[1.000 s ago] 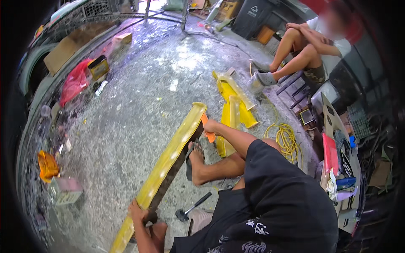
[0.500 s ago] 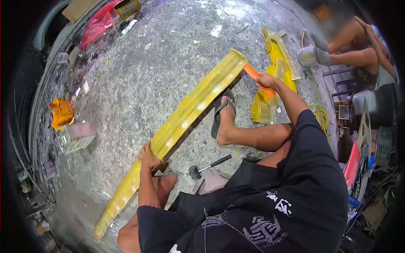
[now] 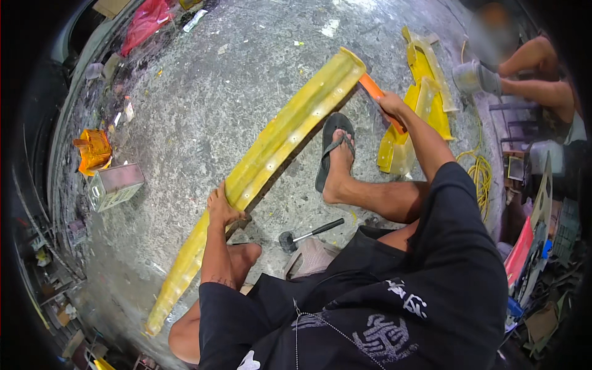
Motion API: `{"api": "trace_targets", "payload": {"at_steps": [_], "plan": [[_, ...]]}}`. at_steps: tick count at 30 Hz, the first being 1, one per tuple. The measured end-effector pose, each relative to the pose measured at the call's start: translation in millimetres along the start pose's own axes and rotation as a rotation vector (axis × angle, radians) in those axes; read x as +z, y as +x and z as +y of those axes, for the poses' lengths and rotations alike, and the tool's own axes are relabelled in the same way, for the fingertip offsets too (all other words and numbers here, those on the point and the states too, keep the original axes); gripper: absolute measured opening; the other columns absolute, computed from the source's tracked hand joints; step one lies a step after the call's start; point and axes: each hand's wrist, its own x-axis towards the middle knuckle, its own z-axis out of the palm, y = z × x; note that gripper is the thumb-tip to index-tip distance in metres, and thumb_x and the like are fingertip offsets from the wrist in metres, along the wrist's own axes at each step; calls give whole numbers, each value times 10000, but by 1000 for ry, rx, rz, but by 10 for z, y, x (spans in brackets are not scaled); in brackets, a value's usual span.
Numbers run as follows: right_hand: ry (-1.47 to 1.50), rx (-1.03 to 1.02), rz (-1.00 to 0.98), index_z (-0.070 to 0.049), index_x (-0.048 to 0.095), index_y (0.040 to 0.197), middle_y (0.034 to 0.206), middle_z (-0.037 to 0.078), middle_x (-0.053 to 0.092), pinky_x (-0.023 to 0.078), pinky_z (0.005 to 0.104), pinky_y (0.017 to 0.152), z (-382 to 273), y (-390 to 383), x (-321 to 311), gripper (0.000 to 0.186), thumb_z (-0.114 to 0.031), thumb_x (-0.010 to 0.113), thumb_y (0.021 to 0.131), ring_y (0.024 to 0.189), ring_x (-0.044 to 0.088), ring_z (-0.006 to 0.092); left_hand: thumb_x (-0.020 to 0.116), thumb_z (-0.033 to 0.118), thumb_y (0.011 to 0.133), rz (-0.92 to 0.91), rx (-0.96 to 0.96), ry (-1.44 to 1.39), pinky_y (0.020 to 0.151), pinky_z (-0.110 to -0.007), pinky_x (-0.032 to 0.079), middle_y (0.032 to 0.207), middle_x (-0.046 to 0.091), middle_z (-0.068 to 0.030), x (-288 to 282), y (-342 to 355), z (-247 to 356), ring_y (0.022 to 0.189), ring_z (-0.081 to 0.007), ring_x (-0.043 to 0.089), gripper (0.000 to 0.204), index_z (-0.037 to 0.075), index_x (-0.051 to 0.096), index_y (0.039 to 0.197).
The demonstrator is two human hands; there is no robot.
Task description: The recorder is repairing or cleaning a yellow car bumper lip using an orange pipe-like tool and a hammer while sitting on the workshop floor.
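A long, channel-shaped yellow panel (image 3: 287, 132), like translucent fibreglass, lies diagonally from the far middle down to the near left. Small pale spots run along its right edge. My left hand (image 3: 223, 207) is closed around the panel below its middle. My right hand (image 3: 390, 103) grips an orange bar-shaped tool (image 3: 372, 87) whose far end meets the panel's far right corner. What tips the tool is hidden behind the panel's edge. My sandalled foot (image 3: 338, 145) stands just right of the panel. A black-headed mallet (image 3: 288, 241) lies on the floor by my legs.
More yellow panel pieces (image 3: 424, 102) lie at the right. Beyond them is a seated person's leg (image 3: 538, 90). A yellow cable (image 3: 480, 179) is coiled nearby. At the left are a metal can (image 3: 117, 186), an orange bag (image 3: 94, 150) and red plastic (image 3: 145, 23).
The view has shifted slightly, and the panel's far end and the orange tool sit a little higher in it. Both hands keep their holds.
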Motion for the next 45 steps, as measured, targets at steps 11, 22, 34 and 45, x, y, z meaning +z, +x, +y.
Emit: {"api": "trace_targets", "payload": {"at_steps": [11,22,34,45], "plan": [[-402,219,2,-44,671,875,621,122,604,454,451,431,-55,765,-462,388,-377,505,984,412,552,269,977,236,458,-88,106,-62,1146,-480,426,1433,490,-229,-73,136,20,1326,-439,484,1357,138,280,1618],[-423,-159,99,-9,656,930,673,126,617,503,426,537,-35,-155,-240,432,-411,529,1027,530,619,249,989,293,423,-86,58,-51,1113,-461,459,1366,520,-249,-54,-448,-243,1276,-432,518,1281,46,366,1514],[-604,-239,131,3,588,1240,949,285,715,562,524,755,57,-818,-184,513,-438,609,978,881,719,443,991,485,447,-54,180,24,1189,-525,362,1480,465,-265,-8,-258,645,1399,-427,443,1455,71,222,1610],[-795,-384,94,-71,435,1445,1079,266,697,542,556,836,119,-515,-269,605,-195,658,896,989,675,470,944,409,448,-111,72,-71,1137,-513,408,1395,506,-241,67,341,1230,1329,-417,475,1356,106,281,1592]]}}
